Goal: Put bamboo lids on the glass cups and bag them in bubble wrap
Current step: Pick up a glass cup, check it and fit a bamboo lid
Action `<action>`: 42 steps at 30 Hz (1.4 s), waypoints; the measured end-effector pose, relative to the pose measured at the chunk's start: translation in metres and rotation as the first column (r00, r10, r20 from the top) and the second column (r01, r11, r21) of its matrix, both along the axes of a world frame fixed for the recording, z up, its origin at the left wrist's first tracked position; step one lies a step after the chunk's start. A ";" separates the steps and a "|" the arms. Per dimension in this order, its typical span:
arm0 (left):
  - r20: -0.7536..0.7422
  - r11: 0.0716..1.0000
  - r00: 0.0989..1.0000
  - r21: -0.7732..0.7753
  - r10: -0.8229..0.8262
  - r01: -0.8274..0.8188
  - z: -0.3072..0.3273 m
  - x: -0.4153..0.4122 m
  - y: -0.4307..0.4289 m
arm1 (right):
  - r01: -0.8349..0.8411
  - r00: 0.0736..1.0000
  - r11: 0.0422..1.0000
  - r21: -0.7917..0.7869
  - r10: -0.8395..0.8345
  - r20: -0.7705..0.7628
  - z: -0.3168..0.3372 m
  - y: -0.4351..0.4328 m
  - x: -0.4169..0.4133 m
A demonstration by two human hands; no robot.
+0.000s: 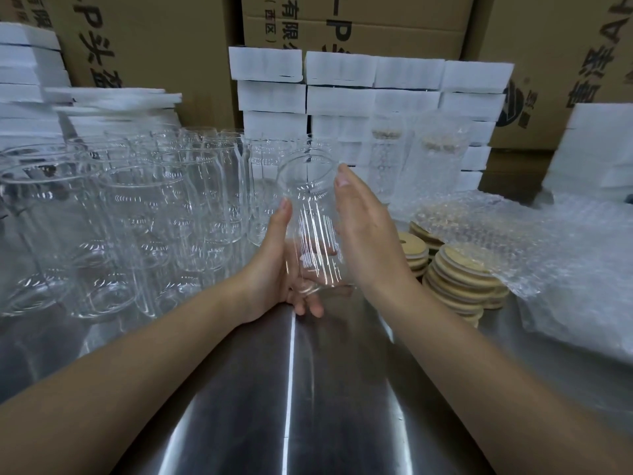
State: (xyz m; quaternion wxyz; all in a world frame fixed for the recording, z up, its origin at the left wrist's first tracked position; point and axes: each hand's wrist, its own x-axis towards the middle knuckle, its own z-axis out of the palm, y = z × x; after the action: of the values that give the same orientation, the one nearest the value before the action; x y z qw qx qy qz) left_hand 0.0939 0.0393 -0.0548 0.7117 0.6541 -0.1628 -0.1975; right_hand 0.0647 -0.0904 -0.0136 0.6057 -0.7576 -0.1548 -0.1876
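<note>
I hold one clear glass cup (pixel 313 214) above the steel table, mouth up and tilted slightly away from me. My left hand (pixel 281 265) cups its base and lower side, fingers curled under it. My right hand (pixel 363 228) lies flat against the cup's right side, thumb up near the rim. The cup has no lid. Round bamboo lids (pixel 459 279) lie in stacks just right of my right wrist, partly under bubble wrap (pixel 555 241). Two lidded cups in bubble wrap bags (pixel 411 159) stand behind the hands.
Several empty glass cups (pixel 137 214) crowd the left half of the steel table (pixel 291 389). White foam blocks (pixel 342 87) are stacked at the back and at both sides, with cardboard cartons (pixel 164 46) behind them.
</note>
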 end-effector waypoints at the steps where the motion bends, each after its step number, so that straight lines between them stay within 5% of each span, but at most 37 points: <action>1: -0.011 1.000 1.000 -0.005 -0.012 0.012 0.001 0.000 0.000 | 0.000 1.000 1.000 0.002 0.000 -0.013 0.000 0.001 0.000; 15: -0.048 0.999 0.999 -0.045 -0.017 0.015 0.005 0.000 0.003 | 0.001 0.999 0.999 0.045 0.000 -0.033 0.004 0.001 -0.007; 25: -0.207 0.940 0.977 -0.340 -0.056 -0.018 0.007 0.002 0.004 | -0.014 1.000 0.997 0.075 0.015 -0.015 0.005 0.004 -0.007; 42: -0.321 0.876 0.944 -0.474 -0.078 -0.089 0.007 0.005 0.004 | -0.107 0.991 0.988 0.107 0.098 0.093 0.002 -0.003 -0.001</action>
State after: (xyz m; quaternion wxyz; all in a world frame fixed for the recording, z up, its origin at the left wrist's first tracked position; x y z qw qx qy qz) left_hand 0.0985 0.0433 -0.0478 0.8696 0.4144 -0.0832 -0.2555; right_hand 0.0638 -0.0937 -0.0111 0.6487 -0.7045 -0.2093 -0.1977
